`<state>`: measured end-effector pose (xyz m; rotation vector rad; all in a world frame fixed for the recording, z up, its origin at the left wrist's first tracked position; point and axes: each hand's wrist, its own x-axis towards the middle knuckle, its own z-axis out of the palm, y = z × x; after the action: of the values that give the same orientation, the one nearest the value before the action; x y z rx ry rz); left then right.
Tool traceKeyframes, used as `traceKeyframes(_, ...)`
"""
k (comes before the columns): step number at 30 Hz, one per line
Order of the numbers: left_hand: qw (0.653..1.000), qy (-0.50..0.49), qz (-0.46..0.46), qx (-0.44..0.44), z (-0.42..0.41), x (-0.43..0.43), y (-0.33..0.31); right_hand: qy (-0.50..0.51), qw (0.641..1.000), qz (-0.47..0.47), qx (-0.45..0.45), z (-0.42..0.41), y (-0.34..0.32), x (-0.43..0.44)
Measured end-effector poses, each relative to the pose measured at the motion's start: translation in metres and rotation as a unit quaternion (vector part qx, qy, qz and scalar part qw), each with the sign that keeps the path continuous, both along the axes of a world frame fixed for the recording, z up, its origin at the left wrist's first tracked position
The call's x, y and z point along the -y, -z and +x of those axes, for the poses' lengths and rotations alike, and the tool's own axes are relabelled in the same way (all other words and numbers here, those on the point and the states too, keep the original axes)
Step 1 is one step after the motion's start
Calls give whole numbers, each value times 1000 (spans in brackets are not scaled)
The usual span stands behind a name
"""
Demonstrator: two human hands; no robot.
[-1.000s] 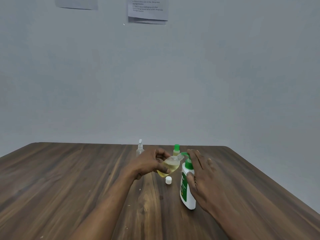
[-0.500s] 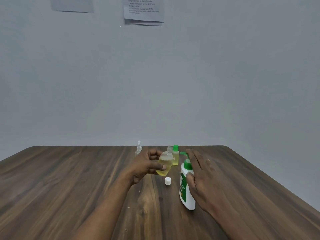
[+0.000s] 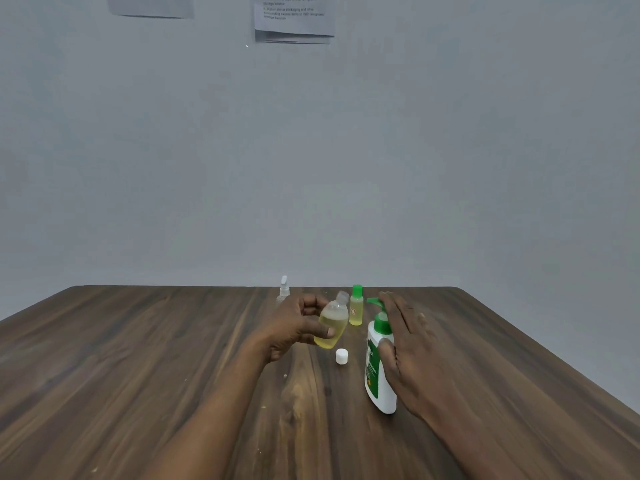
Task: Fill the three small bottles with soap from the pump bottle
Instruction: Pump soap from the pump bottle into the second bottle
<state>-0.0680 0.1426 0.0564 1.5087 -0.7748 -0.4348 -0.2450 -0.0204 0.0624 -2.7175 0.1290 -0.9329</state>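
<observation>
My left hand [image 3: 298, 323] grips a small clear bottle [image 3: 332, 325] holding yellow soap, lifted off the table and nearly upright, its uncapped neck leaning slightly right. Its white cap [image 3: 341, 356] lies on the table just below. The white pump bottle [image 3: 379, 368] with a green pump head stands to the right. My right hand [image 3: 408, 344] rests against its right side, fingers straight, thumb on its front. A small green-capped bottle [image 3: 356, 305] of yellow soap stands behind. A clear spray bottle [image 3: 283, 289] stands farther back left.
The wooden table [image 3: 138, 358] ends at a grey wall close behind the bottles; its right edge runs diagonally near my right arm. Papers [image 3: 294, 19] hang high on the wall. Small crumbs dot the tabletop.
My left hand has drawn the small bottle away from the pump spout and turned it from tilted to nearly upright. My right hand stays on the pump bottle.
</observation>
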Motion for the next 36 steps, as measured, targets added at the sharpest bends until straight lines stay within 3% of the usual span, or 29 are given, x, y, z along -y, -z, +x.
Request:
traceKeyframes(7,996,25,62,62,-7,0,-10,5,1000,2,-3,-1,-2,-1)
traceKeyframes(25,997,35,38,56,-11,4,-12,-25,999,7,41,-1,-6,-1)
traceKeyframes(36,997,36,37,52,-12,8,-10,-13,1000,-14,6,2,-3,2)
